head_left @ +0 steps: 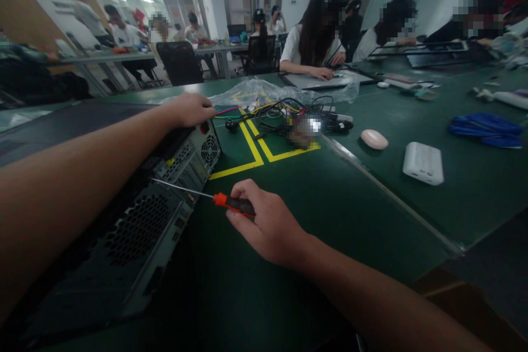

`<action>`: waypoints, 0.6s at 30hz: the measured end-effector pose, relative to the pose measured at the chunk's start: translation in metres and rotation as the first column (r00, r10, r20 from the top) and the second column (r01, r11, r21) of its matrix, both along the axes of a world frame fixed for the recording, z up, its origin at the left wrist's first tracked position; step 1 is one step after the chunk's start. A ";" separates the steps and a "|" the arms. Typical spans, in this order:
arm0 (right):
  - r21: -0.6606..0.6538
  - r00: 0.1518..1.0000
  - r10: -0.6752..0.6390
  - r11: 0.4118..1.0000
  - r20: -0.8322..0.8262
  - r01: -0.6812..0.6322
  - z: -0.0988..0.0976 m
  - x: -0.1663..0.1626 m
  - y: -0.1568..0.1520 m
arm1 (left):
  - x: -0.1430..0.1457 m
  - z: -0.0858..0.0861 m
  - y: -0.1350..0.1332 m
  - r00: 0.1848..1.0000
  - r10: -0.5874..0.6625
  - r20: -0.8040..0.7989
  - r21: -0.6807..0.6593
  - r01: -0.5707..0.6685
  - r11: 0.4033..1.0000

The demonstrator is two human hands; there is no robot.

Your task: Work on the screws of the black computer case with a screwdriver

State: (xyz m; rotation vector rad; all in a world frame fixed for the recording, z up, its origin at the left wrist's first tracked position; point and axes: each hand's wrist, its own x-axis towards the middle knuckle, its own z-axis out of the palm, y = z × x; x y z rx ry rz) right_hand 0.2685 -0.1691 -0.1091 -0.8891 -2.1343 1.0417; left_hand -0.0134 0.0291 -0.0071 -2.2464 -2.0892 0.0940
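A black desktop computer case (140, 231) lies on its side at the left, its rear panel with vents and ports turned toward me. My left hand (192, 110) grips the far top corner of the case, fingers closed over the edge. In my right hand (272, 220) is a screwdriver (235, 204) with an orange and black handle, held in closed fingers. Its long metal shaft reaches left to the rear panel, near the middle of the case. Whether the tip sits in a screw is too small to tell.
Beyond the case lie tangled cables (280, 115) and clear plastic wrap (247, 91). Yellow tape (251, 140) marks the green table (342, 220). To the right are a pink mouse (374, 139), a white box-shaped device (423, 163) and a blue bundle (487, 129). Several people work opposite.
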 end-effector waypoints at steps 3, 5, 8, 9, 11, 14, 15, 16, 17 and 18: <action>0.000 1.000 0.002 1.000 -0.004 -0.002 0.000 0.000 0.000 | 0.000 0.000 -0.001 1.000 0.008 -0.018 0.008 -0.008 1.000; -0.002 1.000 0.000 1.000 -0.005 0.000 0.000 0.000 0.000 | 0.001 0.000 -0.001 0.999 0.006 -0.042 0.015 -0.006 1.000; -0.006 1.000 0.001 1.000 -0.002 -0.001 0.001 0.000 0.000 | 0.001 0.001 -0.001 0.998 -0.011 -0.060 0.016 0.012 1.000; -0.008 1.000 0.002 1.000 0.001 -0.002 0.001 0.000 0.000 | 0.001 0.001 -0.002 0.998 -0.014 -0.061 0.014 0.015 1.000; -0.011 1.000 0.002 1.000 0.007 -0.002 0.002 0.000 0.000 | 0.001 0.001 -0.002 0.998 -0.008 -0.056 0.008 0.008 1.000; -0.019 1.000 0.000 1.000 0.009 0.000 0.003 0.000 0.000 | 0.001 0.002 -0.004 1.000 0.000 -0.029 0.001 0.000 1.000; -0.018 1.000 -0.001 1.000 0.008 0.001 0.003 0.000 0.000 | 0.002 0.002 -0.004 1.000 0.000 -0.019 0.000 0.000 1.000; -0.016 1.000 -0.002 1.000 0.007 0.002 0.003 0.000 0.000 | 0.002 0.002 -0.004 1.000 -0.002 -0.010 -0.001 0.002 1.000; -0.014 1.000 -0.003 1.000 0.008 0.004 0.003 0.000 0.000 | 0.002 0.002 -0.005 1.000 -0.002 -0.005 -0.002 0.002 1.000; -0.012 1.000 -0.005 1.000 0.010 0.005 0.003 0.000 0.000 | 0.002 0.002 -0.005 1.000 -0.001 -0.005 -0.002 0.001 1.000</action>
